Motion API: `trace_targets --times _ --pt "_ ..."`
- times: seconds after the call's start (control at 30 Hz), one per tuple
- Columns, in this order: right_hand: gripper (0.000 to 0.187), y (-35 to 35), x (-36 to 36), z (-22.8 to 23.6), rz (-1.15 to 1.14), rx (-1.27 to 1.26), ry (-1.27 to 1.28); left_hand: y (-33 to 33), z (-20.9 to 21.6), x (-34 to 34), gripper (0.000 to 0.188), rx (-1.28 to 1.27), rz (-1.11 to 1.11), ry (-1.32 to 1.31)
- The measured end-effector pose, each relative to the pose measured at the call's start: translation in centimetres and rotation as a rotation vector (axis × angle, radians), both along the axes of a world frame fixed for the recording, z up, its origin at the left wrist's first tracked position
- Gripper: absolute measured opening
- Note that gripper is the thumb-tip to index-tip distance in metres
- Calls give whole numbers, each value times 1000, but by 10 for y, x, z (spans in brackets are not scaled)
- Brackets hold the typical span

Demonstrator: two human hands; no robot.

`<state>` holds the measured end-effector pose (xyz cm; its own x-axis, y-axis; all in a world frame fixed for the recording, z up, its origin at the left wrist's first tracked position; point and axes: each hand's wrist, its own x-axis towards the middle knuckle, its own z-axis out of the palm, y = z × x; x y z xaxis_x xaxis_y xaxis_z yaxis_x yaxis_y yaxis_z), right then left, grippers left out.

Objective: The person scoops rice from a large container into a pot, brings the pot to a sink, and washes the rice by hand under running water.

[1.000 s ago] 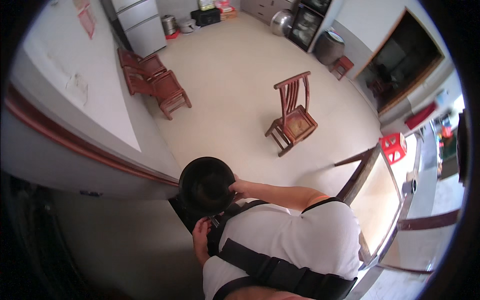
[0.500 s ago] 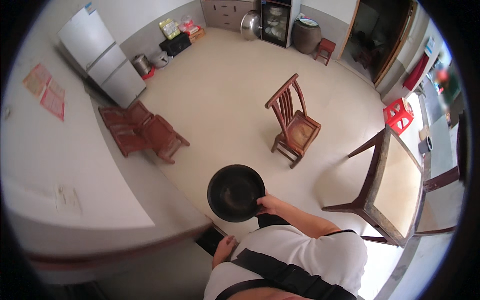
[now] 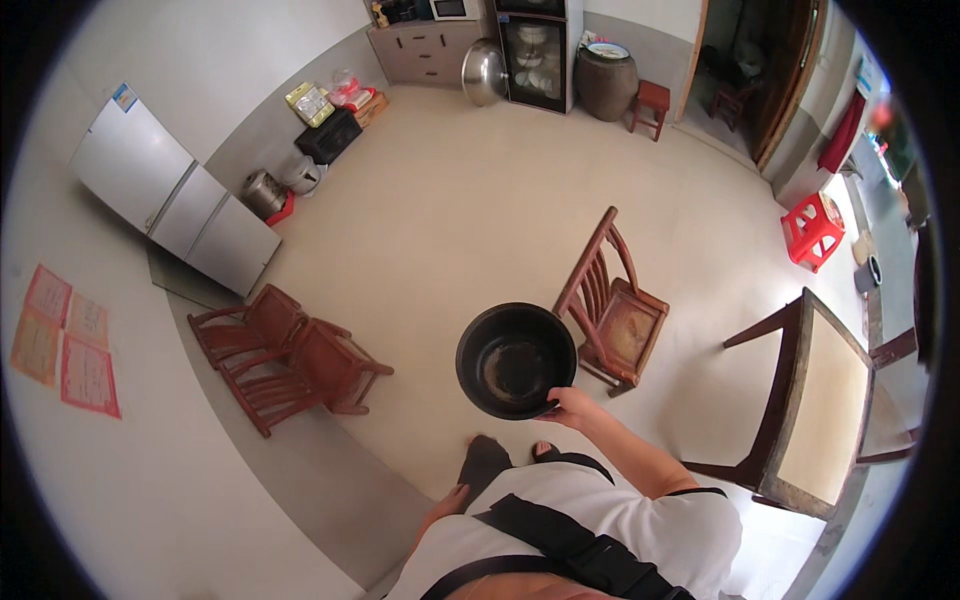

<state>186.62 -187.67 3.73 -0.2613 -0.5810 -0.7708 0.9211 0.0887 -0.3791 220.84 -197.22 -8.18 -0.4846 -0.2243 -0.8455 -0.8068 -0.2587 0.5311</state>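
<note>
A round, deep black pot (image 3: 515, 362) with a pale worn patch on its inner bottom is held out in front of me, its mouth facing up. My right hand (image 3: 570, 408) grips its near right rim, thumb on the edge and fingers under the side. Down by my dark-trousered leg hangs my left hand (image 3: 452, 498), with nothing seen in it and its fingers loosely stretched; it is small and partly hidden. Just beyond the pot stands a wooden chair (image 3: 630, 325), whose back the pot partly overlaps in view.
Two reddish wooden chairs (image 3: 320, 360) stand by the left wall, near a grey fridge (image 3: 190, 200). On the right is a wooden-framed table (image 3: 835, 400), with a red plastic stool (image 3: 815, 232) behind it. At the back are a cabinet (image 3: 430, 55) and a large brown jar (image 3: 607, 85).
My right hand and the pot have shifted right and slightly up in view, nearer the wooden chair. The view has turned, and the counter edge at lower left is gone; my feet now show.
</note>
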Motion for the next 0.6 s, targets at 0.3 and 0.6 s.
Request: trace_targets --times 0.3,0.6 --pt "39 -151 -70 -5 -256 11 -166 -224 -6 -100 59 -155 -211 57" --pt "37 -229 -142 7 -478 -104 -195 -384 9 -261 55 -348 -609 100"
